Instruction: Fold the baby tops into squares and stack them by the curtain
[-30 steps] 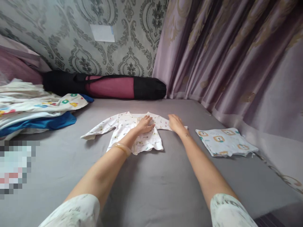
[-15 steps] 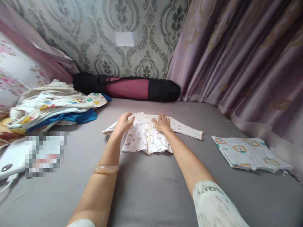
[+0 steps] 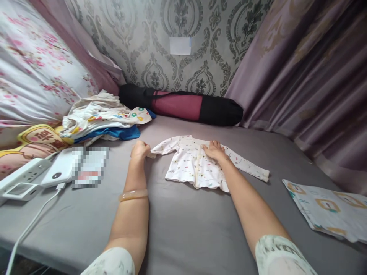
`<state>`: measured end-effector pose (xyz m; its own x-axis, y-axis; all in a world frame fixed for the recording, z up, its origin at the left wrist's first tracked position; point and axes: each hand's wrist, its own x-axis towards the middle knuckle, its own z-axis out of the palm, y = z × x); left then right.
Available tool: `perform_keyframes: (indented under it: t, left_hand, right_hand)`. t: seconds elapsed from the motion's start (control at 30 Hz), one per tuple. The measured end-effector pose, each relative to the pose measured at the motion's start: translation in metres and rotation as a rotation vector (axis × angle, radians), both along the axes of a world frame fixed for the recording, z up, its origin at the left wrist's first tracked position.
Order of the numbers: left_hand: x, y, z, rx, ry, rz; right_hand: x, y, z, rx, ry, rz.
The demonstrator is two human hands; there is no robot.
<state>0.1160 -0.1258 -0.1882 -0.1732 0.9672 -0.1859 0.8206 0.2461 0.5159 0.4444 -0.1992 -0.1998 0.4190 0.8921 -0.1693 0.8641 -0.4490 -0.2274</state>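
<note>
A small white baby shirt [image 3: 186, 164] with a tiny print and a buttoned front lies spread on the grey sheet, both sleeves stretched out to the sides. At the cuff of its left-hand sleeve, my left hand [image 3: 140, 149] is closed, pinching the cloth; a bangle sits on that forearm. My right hand [image 3: 215, 151] rests flat on the upper right part of the shirt, fingers spread, pressing it to the bed. The fingertips of my left hand are partly hidden behind the hand itself.
On the left lie a heap of clothes [image 3: 94, 114], a patterned cushion [image 3: 43, 139], a white power bank [image 3: 61, 168] with a cable, and a power strip [image 3: 27, 175]. A folded printed cloth [image 3: 329, 210] is at right. A black-and-maroon long bag [image 3: 177, 105] lies along the wall.
My left hand has moved from the shirt's shoulder area out to the sleeve cuff and closed on it; the sleeve is now straighter. My right hand stays on the shirt. The view has turned left.
</note>
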Motion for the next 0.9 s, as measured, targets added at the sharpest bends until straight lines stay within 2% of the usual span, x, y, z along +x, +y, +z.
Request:
perform_keyframes:
  t: [0.07, 0.13, 0.23, 0.37, 0.47, 0.67, 0.8, 0.9]
  left_hand:
    - [0.006, 0.0, -0.001, -0.021, -0.015, -0.038]
    - [0.013, -0.003, 0.001, -0.043, -0.046, -0.087]
    - [0.024, -0.009, 0.007, -0.066, -0.077, -0.18]
    - [0.037, -0.016, 0.011, -0.068, -0.057, -0.264]
    - [0.044, -0.018, 0.011, -0.082, -0.048, -0.312]
    - [0.045, -0.022, 0.017, -0.184, -0.11, -0.32]
    - [0.035, -0.024, 0.027, -0.21, -0.091, -0.317]
    - [0.024, -0.021, 0.035, -0.174, -0.104, -0.268]
  right_hand:
    - [-0.006, 0.005, 0.009, 0.03, -0.028, -0.013]
    - [-0.019, 0.009, 0.016, 0.13, -0.062, 0.012]
    - [-0.048, 0.018, 0.02, 0.238, -0.014, 0.128]
    - [-0.088, 0.029, 0.013, 0.272, 0.07, 0.308]
    - [-0.107, 0.034, 0.002, 0.272, 0.082, 0.366]
    - [-0.116, 0.037, -0.018, 0.239, 0.11, 0.307]
    - [-0.115, 0.037, -0.022, 0.228, 0.125, 0.303]
    - [-0.114, 0.037, -0.021, 0.219, 0.126, 0.301]
